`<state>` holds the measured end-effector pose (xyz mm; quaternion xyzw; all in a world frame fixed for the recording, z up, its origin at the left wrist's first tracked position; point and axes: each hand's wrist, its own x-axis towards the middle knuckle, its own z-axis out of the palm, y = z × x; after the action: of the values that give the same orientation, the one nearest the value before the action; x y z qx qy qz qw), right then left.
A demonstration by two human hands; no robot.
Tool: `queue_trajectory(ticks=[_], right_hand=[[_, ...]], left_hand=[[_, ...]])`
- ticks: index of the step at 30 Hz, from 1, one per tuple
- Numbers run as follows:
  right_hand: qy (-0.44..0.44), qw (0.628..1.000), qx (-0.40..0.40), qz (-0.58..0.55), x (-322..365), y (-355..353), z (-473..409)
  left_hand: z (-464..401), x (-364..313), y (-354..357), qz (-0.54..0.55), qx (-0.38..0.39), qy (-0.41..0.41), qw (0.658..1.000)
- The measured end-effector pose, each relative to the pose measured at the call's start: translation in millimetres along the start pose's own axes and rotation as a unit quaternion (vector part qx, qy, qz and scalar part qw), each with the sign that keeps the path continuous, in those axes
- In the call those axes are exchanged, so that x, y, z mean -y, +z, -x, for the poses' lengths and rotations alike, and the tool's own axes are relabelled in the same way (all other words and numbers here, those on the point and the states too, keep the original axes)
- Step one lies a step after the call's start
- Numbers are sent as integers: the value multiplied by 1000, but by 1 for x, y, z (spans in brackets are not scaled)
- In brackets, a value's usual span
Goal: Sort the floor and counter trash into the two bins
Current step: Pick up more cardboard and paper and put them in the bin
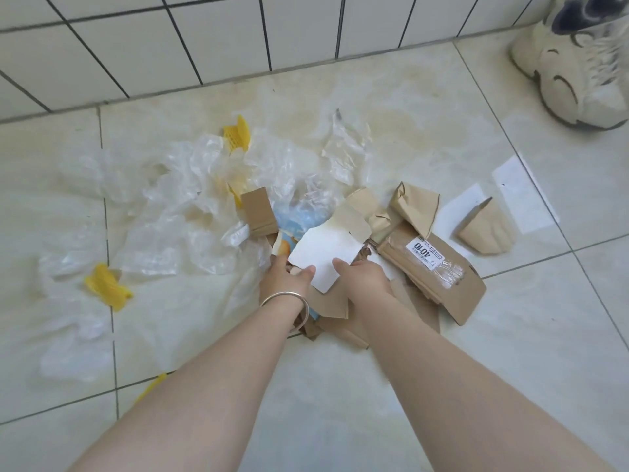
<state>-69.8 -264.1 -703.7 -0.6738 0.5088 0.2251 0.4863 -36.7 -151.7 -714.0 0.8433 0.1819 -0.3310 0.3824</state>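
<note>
While both forearms reach down over the tiled floor, the left hand and right hand close in from either side on a stack of cardboard scraps, with a white sheet on top. Left thumb lies over the sheet's near-left edge; right thumb presses its near-right edge. The other fingers curl under the stack and are hidden, so how much they hold I cannot tell.

Risk 1: the stack is loose, uneven pieces. If lifted by side pressure alone, the lower scraps could slide out and scatter.

Risk 2: a printed blue wrapper sits partly under the stack's left side. It may come up with the cardboard and end in the wrong bin.

Just right of the hands, a flattened box with a 4010 label carries a strip of clear tape; same mixed-material concern.

Farther left, clear plastic bags and yellow foam netting spread toward the wall edge; film could cling to a lifted scrap.

Neither bin is in view. A shoe stands at the far-right corner.
</note>
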Motion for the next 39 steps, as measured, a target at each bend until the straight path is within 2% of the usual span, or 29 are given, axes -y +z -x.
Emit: queue_trajectory(ticks=[3,5,8,12,16,21,23,26,29,32,35,39], right_hand=[[13,998,-13,-61,-2,1,-6],[14,996,-32,-88,-5,1,-8],[-6,995,-51,-90,-12,-2,-9],[-44,997,-24,-66,-18,-7,-3],[-98,994,33,-23,-24,-7,10],[-174,982,-2,-66,-27,-3,26],[-166,981,6,-103,-26,-3,30],[-167,983,1,-81,-29,-12,31],[-146,983,-111,-2,-44,-28,23],[-88,964,-213,130,-68,-44,11],[-11,969,-184,165,-84,-51,3],[-13,967,-160,198,-91,-47,0]], left_hand=[[-4,2,3,28,12,5,1000],[-3,4,4,90,24,-3,996],[0,5,5,202,54,-33,977],[3,5,5,261,63,-30,963],[10,5,4,221,56,3,974],[18,9,1,179,35,-2,983],[20,9,-3,174,32,4,984],[24,6,-5,187,41,12,982],[26,4,0,170,41,1,985],[23,7,4,138,23,-7,990],[20,12,3,109,17,-17,994],[14,23,-2,85,8,-37,996]])
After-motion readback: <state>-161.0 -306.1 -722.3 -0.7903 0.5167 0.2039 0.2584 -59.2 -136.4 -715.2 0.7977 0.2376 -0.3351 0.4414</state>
